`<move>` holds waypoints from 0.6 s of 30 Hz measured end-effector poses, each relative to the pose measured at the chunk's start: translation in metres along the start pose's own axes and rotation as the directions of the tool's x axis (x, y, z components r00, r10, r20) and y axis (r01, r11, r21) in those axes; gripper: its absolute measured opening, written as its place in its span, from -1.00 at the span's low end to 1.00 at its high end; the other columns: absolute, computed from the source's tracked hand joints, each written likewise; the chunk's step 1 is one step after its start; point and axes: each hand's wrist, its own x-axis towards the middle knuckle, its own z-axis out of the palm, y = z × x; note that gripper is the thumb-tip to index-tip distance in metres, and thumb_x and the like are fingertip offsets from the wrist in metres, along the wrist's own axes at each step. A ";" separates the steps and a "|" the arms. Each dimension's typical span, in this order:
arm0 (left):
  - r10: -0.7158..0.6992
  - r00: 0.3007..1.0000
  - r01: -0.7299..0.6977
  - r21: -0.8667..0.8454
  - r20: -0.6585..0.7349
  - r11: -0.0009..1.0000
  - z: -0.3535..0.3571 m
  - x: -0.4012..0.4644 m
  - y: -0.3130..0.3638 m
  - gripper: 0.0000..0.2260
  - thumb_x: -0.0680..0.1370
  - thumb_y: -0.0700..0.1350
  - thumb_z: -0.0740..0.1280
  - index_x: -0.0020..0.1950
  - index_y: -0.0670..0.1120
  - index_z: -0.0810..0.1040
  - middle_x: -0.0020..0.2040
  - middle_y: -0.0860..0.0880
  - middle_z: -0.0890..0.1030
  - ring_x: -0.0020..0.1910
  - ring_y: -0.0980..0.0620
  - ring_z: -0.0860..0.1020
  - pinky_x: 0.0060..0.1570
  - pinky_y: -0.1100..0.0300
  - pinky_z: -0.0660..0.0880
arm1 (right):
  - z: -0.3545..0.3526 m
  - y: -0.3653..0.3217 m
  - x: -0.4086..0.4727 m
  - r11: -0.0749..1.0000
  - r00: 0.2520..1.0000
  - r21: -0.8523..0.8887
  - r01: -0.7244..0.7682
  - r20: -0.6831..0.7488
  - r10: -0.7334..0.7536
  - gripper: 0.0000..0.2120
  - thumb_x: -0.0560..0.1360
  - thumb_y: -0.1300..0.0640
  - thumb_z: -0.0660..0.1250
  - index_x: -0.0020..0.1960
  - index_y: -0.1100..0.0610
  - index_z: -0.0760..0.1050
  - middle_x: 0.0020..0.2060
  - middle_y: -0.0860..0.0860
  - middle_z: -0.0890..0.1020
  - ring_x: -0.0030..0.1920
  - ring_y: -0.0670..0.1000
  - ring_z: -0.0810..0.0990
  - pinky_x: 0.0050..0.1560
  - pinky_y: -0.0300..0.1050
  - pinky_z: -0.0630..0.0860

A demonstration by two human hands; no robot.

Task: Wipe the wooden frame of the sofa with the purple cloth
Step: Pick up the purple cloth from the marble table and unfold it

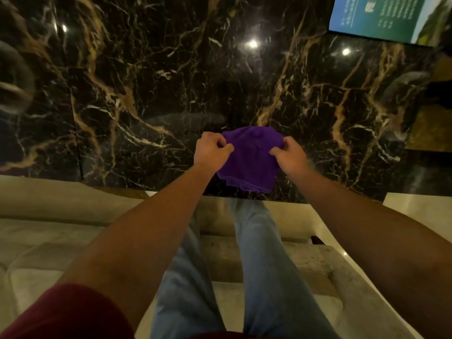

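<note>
A purple cloth hangs in the air in front of me, over the dark marble. My left hand pinches its upper left edge and my right hand pinches its upper right edge, so the cloth is stretched between them. Below my arms lies a beige cushioned sofa. A small dark piece that may be its frame shows at the right. No other wood of the frame is plainly visible.
Glossy black marble with gold veins fills the upper view. A blue-green sign sits at the top right. My legs in blue jeans stretch over the sofa cushions. A pale ledge lies at the right.
</note>
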 end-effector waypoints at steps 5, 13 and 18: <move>0.107 0.994 -0.107 -0.168 -0.007 0.980 -0.045 -0.031 0.010 -0.82 0.59 -0.14 0.45 -0.20 -0.02 0.56 0.58 -0.02 0.41 0.56 0.00 0.34 0.57 -0.02 0.17 | 0.003 -0.036 -0.025 0.998 0.994 0.058 0.035 0.099 -0.041 -0.88 0.44 0.07 0.34 -0.04 0.04 0.60 -0.03 0.05 0.66 0.08 0.15 0.64 0.09 0.18 0.55; 0.254 0.957 -0.284 -0.293 -0.139 0.913 -0.133 -0.084 0.030 -0.84 0.58 -0.13 0.45 -0.18 -0.03 0.56 -0.08 -0.08 0.68 -0.02 -0.02 0.66 0.05 0.06 0.57 | 0.002 -0.112 -0.083 0.984 0.984 0.077 0.163 0.057 -0.167 -0.85 0.53 0.07 0.35 0.02 0.05 0.66 0.07 0.08 0.70 0.11 0.12 0.66 0.11 0.15 0.58; 0.303 0.909 -0.397 -0.375 -0.285 0.838 -0.193 -0.144 0.029 -0.92 0.60 -0.17 0.44 -0.07 -0.08 0.58 -0.08 -0.12 0.65 -0.07 -0.05 0.64 0.00 0.06 0.58 | 0.001 -0.148 -0.158 0.841 0.853 -0.179 0.510 -0.017 -0.521 -0.82 0.60 -0.01 0.38 0.10 0.05 0.68 -0.14 0.02 0.72 -0.09 0.06 0.69 0.03 0.10 0.62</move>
